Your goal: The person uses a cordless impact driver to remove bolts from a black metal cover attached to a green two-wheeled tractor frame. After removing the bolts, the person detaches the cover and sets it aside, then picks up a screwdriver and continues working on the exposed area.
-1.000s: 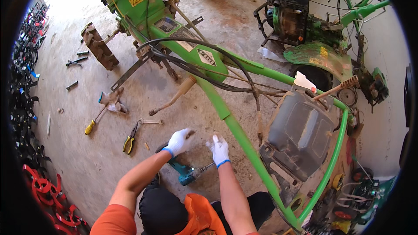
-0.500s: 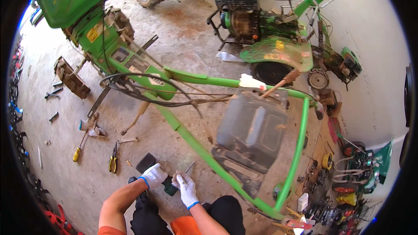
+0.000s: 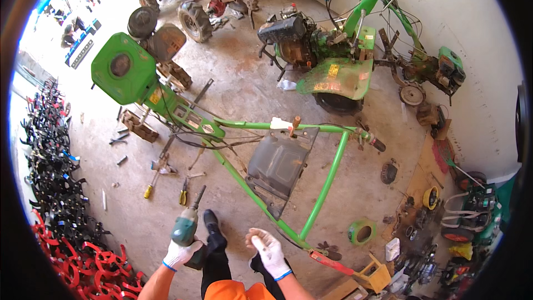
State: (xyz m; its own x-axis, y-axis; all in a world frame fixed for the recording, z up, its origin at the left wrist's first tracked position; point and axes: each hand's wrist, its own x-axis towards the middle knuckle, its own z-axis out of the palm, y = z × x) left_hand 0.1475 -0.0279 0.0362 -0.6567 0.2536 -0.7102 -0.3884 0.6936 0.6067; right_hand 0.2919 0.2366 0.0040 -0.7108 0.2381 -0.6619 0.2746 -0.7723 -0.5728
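Observation:
My left hand [image 3: 180,254], in a white work glove, is closed around the grip of a green cordless drill [image 3: 185,226]. The drill's long dark bit points away from me, and its battery end shows below my fingers. My right hand [image 3: 267,253], also gloved, is raised in front of my leg with its fingers bent together; whether a small thing is in them cannot be made out. Ahead of the drill, yellow-handled pliers [image 3: 184,193] lie on the concrete floor, with a screwdriver [image 3: 149,190] to their left and a small wrench [image 3: 196,175] just beyond.
A green walking tractor [image 3: 123,69] stretches across, its handlebar frame [image 3: 327,180] to my right and a dark plastic cover [image 3: 277,161] on it. Another green machine [image 3: 336,78] stands behind. Piled tiller blades [image 3: 55,172] line the left; parts and a yellow stool [image 3: 375,275] lie right.
My left hand has taken the drill up by its grip and moved left, away from my right hand. My view has risen and widened, so more floor and the blade pile show.

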